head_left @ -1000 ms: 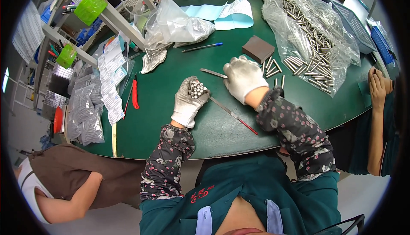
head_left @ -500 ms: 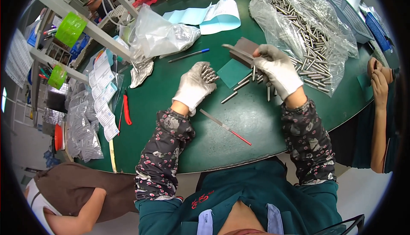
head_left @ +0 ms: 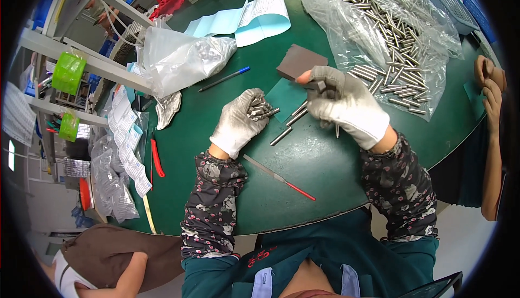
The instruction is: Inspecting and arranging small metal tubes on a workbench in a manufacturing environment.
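A file lies unused at 6 o'clock. A bundle of steel pins is clenched in the left hand; one pin is pinched by the right hand. At 1 o'clock, a bagged pin heap remains: mostly unprocessed, judged.

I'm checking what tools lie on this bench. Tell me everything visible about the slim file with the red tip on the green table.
The file is a thin, straight tool: a grey, metal-looking blade at its upper-left part and a narrow red handle at its lower-right end. It lies flat and diagonal on the green table, near the edge closest to the person, between the two patterned sleeves. Nothing touches it; the left hand is above it, apart.
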### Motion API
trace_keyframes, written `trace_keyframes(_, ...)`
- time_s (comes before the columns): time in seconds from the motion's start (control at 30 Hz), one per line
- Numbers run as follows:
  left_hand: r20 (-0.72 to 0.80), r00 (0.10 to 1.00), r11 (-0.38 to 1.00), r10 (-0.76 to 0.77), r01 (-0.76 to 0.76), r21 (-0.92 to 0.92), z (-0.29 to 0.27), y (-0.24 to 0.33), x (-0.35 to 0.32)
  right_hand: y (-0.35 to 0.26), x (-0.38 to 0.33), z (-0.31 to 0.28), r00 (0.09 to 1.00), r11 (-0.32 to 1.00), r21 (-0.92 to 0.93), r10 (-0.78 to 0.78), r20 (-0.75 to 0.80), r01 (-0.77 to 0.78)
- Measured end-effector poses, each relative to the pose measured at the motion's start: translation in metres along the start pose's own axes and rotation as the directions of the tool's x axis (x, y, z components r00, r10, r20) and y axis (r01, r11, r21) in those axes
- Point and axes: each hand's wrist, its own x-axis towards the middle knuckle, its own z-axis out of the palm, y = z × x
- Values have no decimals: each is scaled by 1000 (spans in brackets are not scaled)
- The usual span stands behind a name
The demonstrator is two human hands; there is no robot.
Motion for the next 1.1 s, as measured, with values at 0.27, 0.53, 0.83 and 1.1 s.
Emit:
trace_keyframes(0.27,52,975,976,214,-215,17,-4,-1,4,37,15,8,966,972,-169,-191,-171,163)
trace_keyframes(0.53,86,979,978,185,-193,83,-6,3,5,28,17,2,981,986,-18,165,-104,-167)
trace_keyframes(0.83,39,912,871,409,-403,281,-4,0,5,50,20,-2,994,983,-151,-110,-17,106)
trace_keyframes(1.1,82,946,929,314,-324,179,-6,1,10,51,20,-5,1000,988,-155,-7,-27,2)
